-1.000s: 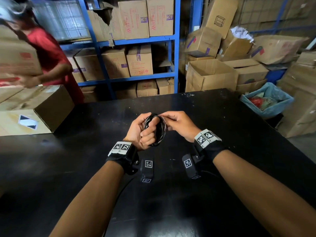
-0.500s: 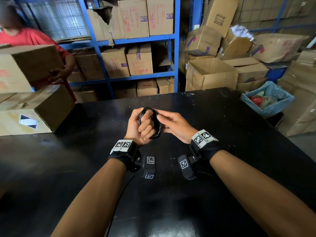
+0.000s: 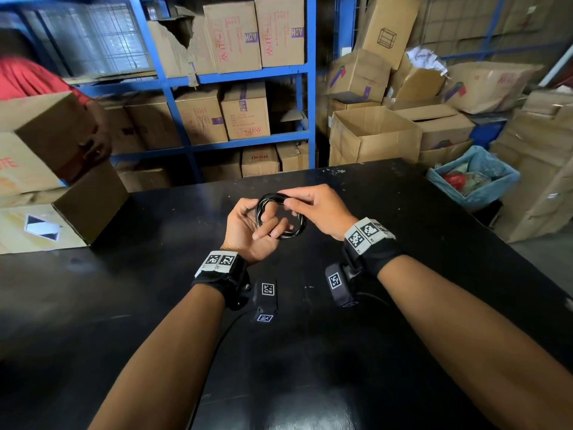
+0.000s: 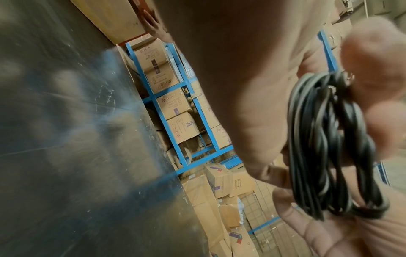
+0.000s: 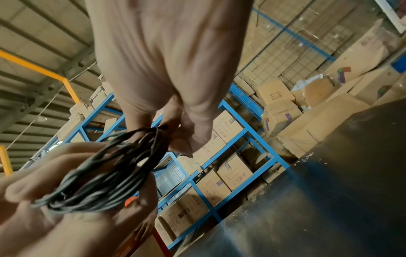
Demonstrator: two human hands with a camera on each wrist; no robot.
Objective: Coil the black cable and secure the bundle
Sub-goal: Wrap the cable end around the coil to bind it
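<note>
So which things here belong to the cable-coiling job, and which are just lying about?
Job: cable, held in left hand, pinched by right hand.
Lying about: boxes, shelf, bin, table.

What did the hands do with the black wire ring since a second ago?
The left hand loosened from a fist to an upturned palm, and the black cable coil tipped from upright to flatter across its fingers. The right hand moved to pinch the coil's far edge. Both hands still hold the coil above the black table.
</note>
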